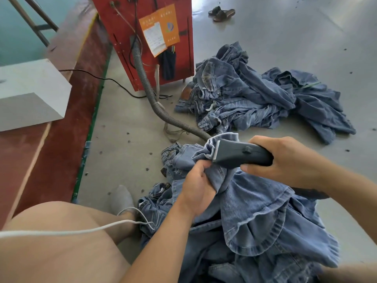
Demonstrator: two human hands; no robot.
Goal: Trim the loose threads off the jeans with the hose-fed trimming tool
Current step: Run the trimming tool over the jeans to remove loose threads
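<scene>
Head view: right hand [285,160] grips trimming tool [242,155], blade against a jeans [255,203] fold bunched in left hand [196,190] fingers. Trimming under way; floor pile [255,94] beyond fingers probably remains.

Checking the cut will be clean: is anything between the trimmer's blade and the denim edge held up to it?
Nothing visible. The trimming tool, gripped by the right hand, has its blade end right against the bunched jeans that the left hand holds up.
</scene>
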